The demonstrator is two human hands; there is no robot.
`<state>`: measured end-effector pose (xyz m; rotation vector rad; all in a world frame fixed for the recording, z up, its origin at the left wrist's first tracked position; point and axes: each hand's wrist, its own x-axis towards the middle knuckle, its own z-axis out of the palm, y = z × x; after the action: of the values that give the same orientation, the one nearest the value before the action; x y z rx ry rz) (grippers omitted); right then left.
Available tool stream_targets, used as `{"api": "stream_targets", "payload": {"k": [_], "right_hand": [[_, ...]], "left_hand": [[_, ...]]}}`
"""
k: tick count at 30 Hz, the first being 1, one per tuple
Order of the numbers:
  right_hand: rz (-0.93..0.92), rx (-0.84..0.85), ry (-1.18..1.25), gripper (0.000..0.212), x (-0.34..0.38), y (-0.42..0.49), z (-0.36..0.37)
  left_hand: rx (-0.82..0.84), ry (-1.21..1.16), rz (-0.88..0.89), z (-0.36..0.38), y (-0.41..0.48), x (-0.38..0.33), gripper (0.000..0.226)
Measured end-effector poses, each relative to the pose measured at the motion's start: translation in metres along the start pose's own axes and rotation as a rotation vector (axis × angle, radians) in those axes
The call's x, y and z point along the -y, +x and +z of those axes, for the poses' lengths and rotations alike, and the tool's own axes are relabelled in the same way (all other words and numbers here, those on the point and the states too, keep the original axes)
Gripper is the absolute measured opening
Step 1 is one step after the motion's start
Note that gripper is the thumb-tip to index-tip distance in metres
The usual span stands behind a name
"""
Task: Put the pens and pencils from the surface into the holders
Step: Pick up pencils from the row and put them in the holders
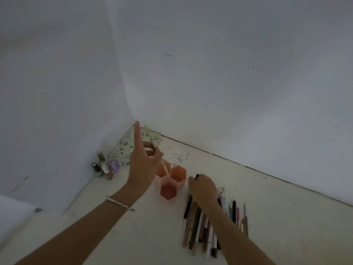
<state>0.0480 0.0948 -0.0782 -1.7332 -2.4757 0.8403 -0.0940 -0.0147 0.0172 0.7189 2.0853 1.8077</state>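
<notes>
Three orange hexagonal holders (169, 189) stand clustered on the white surface. My left hand (145, 161) hovers above them, pinching a pale pen (164, 165) whose lower tip points down into the front holder; the forefinger sticks up. To the right lies a row of several pens and pencils (202, 230), dark, brown, white and pink. My right hand (203, 188) rests on the row's far end, closed on a black pen (196, 176) whose tip shows above the fingers.
A patterned green-and-white pad (124, 148) lies in the corner against the walls. Several small nail-polish bottles (107, 167) stand left of it by the left wall. The wall runs close behind the holders.
</notes>
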Motion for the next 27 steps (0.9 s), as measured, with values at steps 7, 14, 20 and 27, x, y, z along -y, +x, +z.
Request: {"api": "stream_targets", "payload": {"k": [7, 14, 20, 27], "right_hand": [[0.06, -0.191, 0.876, 0.019, 0.02, 0.02, -0.074], [-0.287, -0.444, 1.026, 0.028, 0.053, -0.007, -0.074], [-0.529, -0.366, 0.724, 0.025, 0.072, -0.024, -0.036], [-0.555, -0.277, 0.366, 0.024, 0.061, -0.03, -0.02]], "left_hand": [[-0.048, 0.222, 0.151, -0.008, 0.017, 0.031, 0.082], [0.045, 0.438, 0.201, -0.021, -0.007, 0.066, 0.053], [-0.2, 0.235, -0.062, -0.035, -0.042, 0.059, 0.026], [0.528, 0.481, -0.286, 0.004, -0.118, 0.072, 0.018]]}}
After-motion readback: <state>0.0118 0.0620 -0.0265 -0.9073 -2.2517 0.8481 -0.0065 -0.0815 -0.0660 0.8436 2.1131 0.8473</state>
